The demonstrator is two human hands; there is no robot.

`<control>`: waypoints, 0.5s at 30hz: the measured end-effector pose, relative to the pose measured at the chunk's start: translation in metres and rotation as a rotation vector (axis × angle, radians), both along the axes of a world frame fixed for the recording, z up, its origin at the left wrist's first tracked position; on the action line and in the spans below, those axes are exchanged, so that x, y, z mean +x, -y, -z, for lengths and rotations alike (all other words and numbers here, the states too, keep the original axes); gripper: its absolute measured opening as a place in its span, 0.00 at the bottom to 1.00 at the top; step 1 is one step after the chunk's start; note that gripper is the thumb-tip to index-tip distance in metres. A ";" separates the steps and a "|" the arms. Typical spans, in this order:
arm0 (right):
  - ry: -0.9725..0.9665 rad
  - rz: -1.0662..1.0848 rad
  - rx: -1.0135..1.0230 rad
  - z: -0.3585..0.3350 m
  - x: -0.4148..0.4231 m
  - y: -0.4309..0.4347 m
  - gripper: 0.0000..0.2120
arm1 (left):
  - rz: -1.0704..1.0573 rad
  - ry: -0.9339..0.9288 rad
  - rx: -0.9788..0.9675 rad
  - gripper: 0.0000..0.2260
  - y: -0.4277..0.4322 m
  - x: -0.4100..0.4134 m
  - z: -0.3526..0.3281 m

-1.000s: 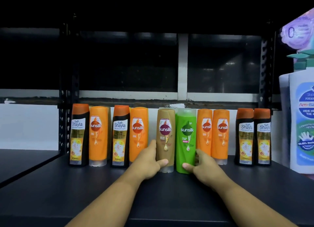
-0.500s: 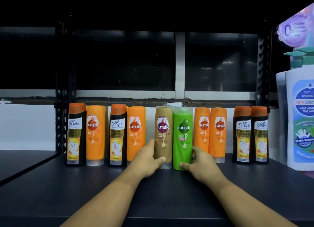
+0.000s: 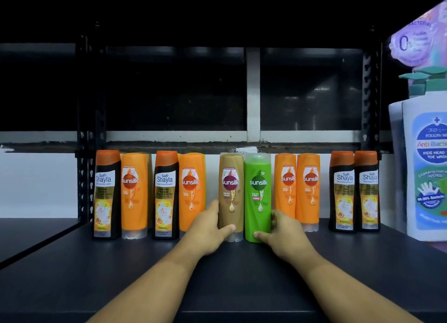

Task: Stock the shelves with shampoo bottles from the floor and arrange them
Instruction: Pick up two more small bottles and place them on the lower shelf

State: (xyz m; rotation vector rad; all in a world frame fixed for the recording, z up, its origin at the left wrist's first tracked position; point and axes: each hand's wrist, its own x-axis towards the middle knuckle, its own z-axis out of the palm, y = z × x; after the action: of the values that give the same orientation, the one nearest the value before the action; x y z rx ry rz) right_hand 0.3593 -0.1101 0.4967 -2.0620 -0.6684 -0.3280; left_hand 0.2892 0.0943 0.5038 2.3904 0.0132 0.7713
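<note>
**Both hands on the two centre bottles, back of shelf**

Dark shelf (image 3: pixel 72 281) fills the lower view; wide bare surface in front of the bottle row, front edge at the bottom of the frame. Black slotted uprights (image 3: pixel 85 129) stand at back L & R. A separate lower shelf board shows at far L past the L upright.

Big white pump bottles (image 3: pixel 425 172) w/ teal pumps stand at far R, closer to the front than the row, well apart from the hands.

Row along the back, all upright, L to R: black Safi Shayla bottle (image 3: pixel 106 194), orange Sunsilk (image 3: pixel 134 194), 2nd Shayla (image 3: pixel 165 194), orange Sunsilk (image 3: pixel 192 192), gap, brown Sunsilk bottle (image 3: pixel 231 177), green Sunsilk bottle (image 3: pixel 257 177), orange pair (image 3: pixel 297 189), gap, Shayla pair (image 3: pixel 354 192) by the R upright. Brown & green stand touching or nearly so, slightly fwd of the rest.

Left hand (image 3: pixel 208 230): grip clamped on the brown bottle's lower part, thumb across its front near the base, fingers behind its L side. Right hand (image 3: pixel 283 233): grip clamped on the green bottle low down, thumb on the front near the base, fingers round its R side, just beside the nearest orange bottle. Both forearms reach in over the bare shelf.
</note>
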 end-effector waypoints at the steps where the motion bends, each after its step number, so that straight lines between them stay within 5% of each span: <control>1: 0.006 0.000 -0.012 0.000 0.001 -0.001 0.26 | -0.002 0.003 0.004 0.24 0.000 0.001 0.000; 15: 0.034 0.060 -0.089 0.005 0.011 -0.003 0.25 | -0.073 -0.031 0.039 0.20 0.001 0.001 0.001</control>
State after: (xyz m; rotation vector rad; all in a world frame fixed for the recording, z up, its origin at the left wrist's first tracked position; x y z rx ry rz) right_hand 0.3707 -0.1067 0.4913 -2.1692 -0.6530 -0.3738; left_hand 0.2900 0.0932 0.5025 2.4500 0.0995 0.7744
